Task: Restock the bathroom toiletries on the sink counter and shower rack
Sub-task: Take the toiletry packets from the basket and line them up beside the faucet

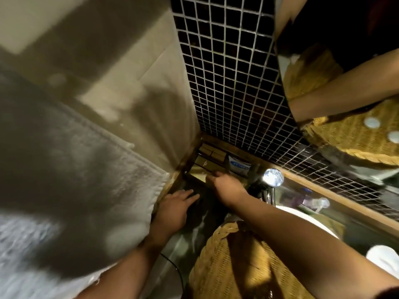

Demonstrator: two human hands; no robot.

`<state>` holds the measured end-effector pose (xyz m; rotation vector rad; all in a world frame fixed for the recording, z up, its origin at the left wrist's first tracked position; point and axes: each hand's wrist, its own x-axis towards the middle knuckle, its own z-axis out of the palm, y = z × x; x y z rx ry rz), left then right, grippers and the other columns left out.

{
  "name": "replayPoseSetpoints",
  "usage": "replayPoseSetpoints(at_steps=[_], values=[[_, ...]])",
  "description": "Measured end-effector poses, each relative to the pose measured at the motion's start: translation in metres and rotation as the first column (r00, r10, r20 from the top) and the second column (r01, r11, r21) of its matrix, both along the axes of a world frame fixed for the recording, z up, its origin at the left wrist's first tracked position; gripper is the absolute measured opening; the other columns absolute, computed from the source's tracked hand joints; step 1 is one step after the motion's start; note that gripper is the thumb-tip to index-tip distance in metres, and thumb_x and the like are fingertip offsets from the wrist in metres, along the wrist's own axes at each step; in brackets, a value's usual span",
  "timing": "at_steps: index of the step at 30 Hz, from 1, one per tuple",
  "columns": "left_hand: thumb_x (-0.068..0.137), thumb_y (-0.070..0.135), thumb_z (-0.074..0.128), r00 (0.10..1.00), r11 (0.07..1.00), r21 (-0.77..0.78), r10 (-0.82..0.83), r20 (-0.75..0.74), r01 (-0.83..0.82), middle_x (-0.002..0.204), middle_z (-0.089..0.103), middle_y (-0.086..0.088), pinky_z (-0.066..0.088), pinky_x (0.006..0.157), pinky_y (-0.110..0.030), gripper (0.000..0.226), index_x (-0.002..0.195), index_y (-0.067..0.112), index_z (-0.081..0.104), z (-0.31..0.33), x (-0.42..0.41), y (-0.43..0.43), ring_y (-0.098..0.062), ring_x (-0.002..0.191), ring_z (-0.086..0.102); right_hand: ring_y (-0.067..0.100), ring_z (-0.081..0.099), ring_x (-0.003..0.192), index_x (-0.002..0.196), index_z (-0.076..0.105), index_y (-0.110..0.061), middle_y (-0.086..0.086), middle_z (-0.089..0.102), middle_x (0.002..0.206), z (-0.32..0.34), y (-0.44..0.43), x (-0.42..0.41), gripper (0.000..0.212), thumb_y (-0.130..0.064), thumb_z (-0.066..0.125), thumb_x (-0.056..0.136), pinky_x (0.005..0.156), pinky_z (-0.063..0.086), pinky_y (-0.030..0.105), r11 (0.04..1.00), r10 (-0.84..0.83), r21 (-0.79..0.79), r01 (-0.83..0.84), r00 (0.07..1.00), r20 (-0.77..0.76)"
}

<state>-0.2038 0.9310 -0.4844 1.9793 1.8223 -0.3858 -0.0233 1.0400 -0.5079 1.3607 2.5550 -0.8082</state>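
A dark tray (199,192) sits in the far left corner of the sink counter. It holds several brown boxed toiletries (212,155) and a white packet with blue print (238,166). My left hand (178,207) lies flat on the tray's near left edge, fingers spread. My right hand (224,183) reaches over the tray's middle, knuckles up; what its fingers touch is hidden. A woven wicker basket (235,262) hangs under my right forearm.
A grey towel (71,180) hangs on the left wall. A chrome tap (269,182) and the white basin (302,216) stand right of the tray, with clear bottles (308,198) behind. A mirror (345,72) over dark mosaic tile (233,72) reflects the basket.
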Motion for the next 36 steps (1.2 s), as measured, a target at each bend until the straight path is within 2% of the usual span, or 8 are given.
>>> replayPoseSetpoints(at_steps=[7, 14, 18, 21, 24, 29, 33, 36], values=[[0.091, 0.017, 0.052, 1.0, 1.0, 0.021, -0.014, 0.023, 0.014, 0.161, 0.026, 0.011, 0.028, 0.112, -0.033, 0.071, 0.154, 0.038, 0.028, -0.003, 0.009, -0.003, -0.014, 0.146, 0.026, 0.028, 0.048, 0.13, 0.144, 0.041, -0.031, 0.005, 0.038, 0.151, 0.003, -0.005, 0.003, 0.06, -0.013, 0.062, 0.09, 0.099, 0.047, 0.041, 0.999, -0.029, -0.034, 0.029, 0.999, -0.014], [0.094, 0.024, 0.053, 0.997, 0.997, 0.064, -0.039, 0.066, 0.034, 0.164, 0.017, 0.008, 0.025, 0.116, -0.035, 0.068, 0.155, 0.035, 0.026, 0.002, 0.017, 0.006, -0.014, 0.147, 0.021, 0.029, 0.047, 0.121, 0.127, 0.058, -0.016, 0.01, 0.045, 0.132, 0.04, -0.031, 0.013, 0.044, -0.019, 0.072, 0.085, 0.096, 0.051, 0.041, 0.979, -0.153, -0.122, 0.164, 0.983, 0.099], [0.093, 0.026, 0.05, 0.997, 0.995, 0.1, -0.024, 0.069, 0.017, 0.163, 0.022, 0.009, 0.027, 0.113, -0.035, 0.067, 0.155, 0.034, 0.027, 0.003, 0.025, 0.022, -0.013, 0.148, 0.02, 0.023, 0.055, 0.096, 0.124, 0.055, -0.011, 0.013, 0.047, 0.129, 0.051, -0.043, 0.017, 0.047, -0.036, 0.066, 0.086, 0.069, 0.046, 0.024, 0.751, -0.514, -0.426, 0.506, 0.851, 0.105], [0.09, 0.026, 0.051, 0.998, 0.995, 0.091, -0.039, 0.045, 0.035, 0.162, 0.024, 0.007, 0.029, 0.112, -0.037, 0.069, 0.155, 0.033, 0.028, 0.002, 0.034, 0.035, -0.016, 0.147, 0.022, 0.031, 0.062, 0.103, 0.121, 0.058, -0.004, 0.016, 0.06, 0.122, 0.055, -0.032, 0.018, 0.045, -0.033, 0.062, 0.086, 0.069, 0.046, 0.027, 0.529, -0.729, -0.515, 0.674, 0.672, 0.131], [0.087, 0.026, 0.052, 0.998, 0.996, 0.071, -0.056, 0.039, 0.053, 0.163, 0.024, 0.003, 0.029, 0.113, -0.04, 0.072, 0.155, 0.032, 0.028, 0.0, 0.038, 0.041, -0.019, 0.148, 0.021, 0.033, 0.065, 0.107, 0.116, 0.065, -0.002, 0.014, 0.067, 0.11, 0.056, -0.02, 0.016, 0.037, -0.026, 0.059, 0.089, 0.082, 0.054, 0.037, 0.399, -0.787, -0.62, 0.676, 0.599, 0.148], [0.087, 0.027, 0.053, 0.997, 0.996, 0.051, -0.075, 0.023, 0.074, 0.164, 0.019, 0.002, 0.024, 0.116, -0.04, 0.076, 0.156, 0.032, 0.021, -0.006, 0.034, 0.045, -0.02, 0.15, 0.015, 0.027, 0.069, 0.099, 0.117, 0.065, -0.006, 0.016, 0.069, 0.116, 0.053, -0.011, 0.008, 0.032, -0.021, 0.065, 0.09, 0.064, 0.052, 0.023, 0.204, -0.841, -0.75, 0.63, 0.505, 0.195], [0.089, 0.028, 0.053, 0.994, 0.994, 0.041, -0.105, -0.019, 0.106, 0.164, 0.018, 0.002, 0.024, 0.115, -0.041, 0.075, 0.156, 0.032, 0.02, -0.009, 0.029, 0.048, -0.02, 0.15, 0.015, 0.017, 0.067, 0.068, 0.112, 0.064, -0.001, 0.009, 0.069, 0.088, 0.038, -0.01, 0.008, 0.033, -0.021, 0.06, 0.087, 0.051, 0.052, 0.022, 0.227, -0.844, -0.744, 0.628, 0.509, 0.172], [0.091, 0.027, 0.053, 0.993, 0.993, 0.02, -0.116, -0.033, 0.117, 0.165, 0.014, 0.001, 0.024, 0.116, -0.041, 0.075, 0.157, 0.031, 0.018, -0.009, 0.028, 0.046, -0.021, 0.15, 0.012, 0.025, 0.068, 0.079, 0.08, 0.058, -0.01, 0.011, 0.066, 0.087, 0.044, -0.006, 0.008, 0.023, -0.032, 0.056, 0.086, 0.067, 0.057, 0.033, 0.474, -0.648, -0.608, 0.637, 0.72, 0.248]])
